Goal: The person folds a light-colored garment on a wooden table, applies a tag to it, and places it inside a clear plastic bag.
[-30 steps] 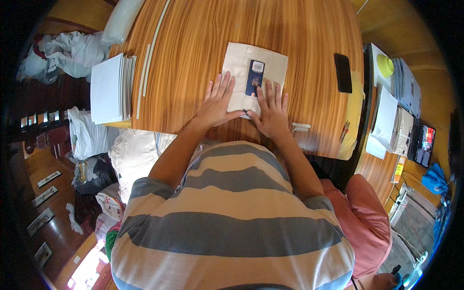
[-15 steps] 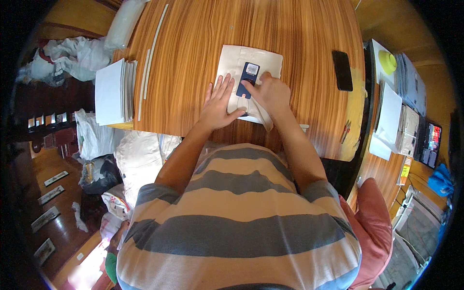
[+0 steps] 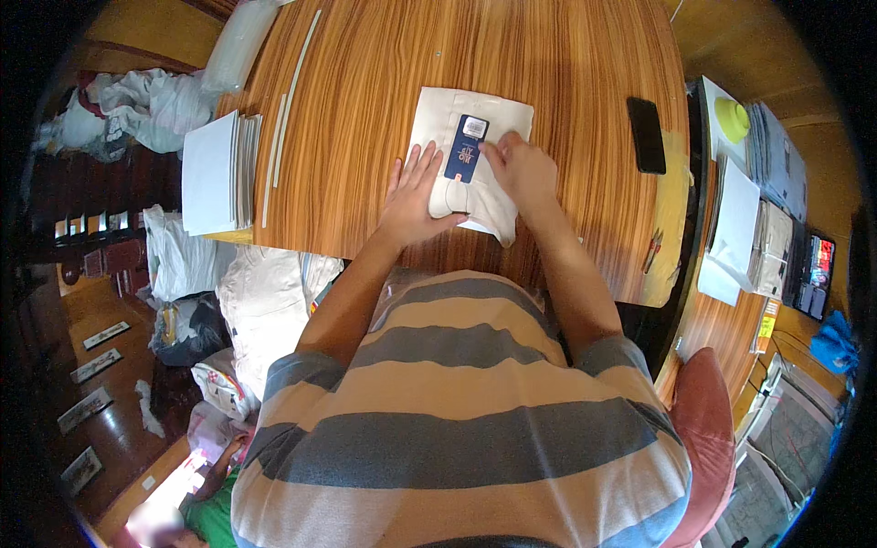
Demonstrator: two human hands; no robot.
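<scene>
A folded cream garment (image 3: 501, 111) lies near the front edge of the wooden table, with a white sheet showing under its lower edge. On top of it rests a navy hang tag (image 3: 465, 164) with a white label, and a thin cord loops below the tag. My left hand (image 3: 413, 196) is flat on the garment's left side, fingers stretched and thumb pointing toward the cord. At the tag's right edge, my right hand (image 3: 528, 173) has its fingers bent down onto the cloth, thumb close beside the tag. Its fingertips are partly hidden.
A black phone (image 3: 647, 135) and a small red-and-dark tool (image 3: 653, 250) lie on the table's right. Left are a stack of white sheets (image 3: 208, 178) and thin pale strips (image 3: 290, 105). Cream cloth (image 3: 265, 301) hangs beside the table. A person in green (image 3: 219, 511) is at lower left.
My right hand has shifted slightly right, and its thumb has come off the tag, uncovering the print. My left hand stays put. More of the person in green shows.
</scene>
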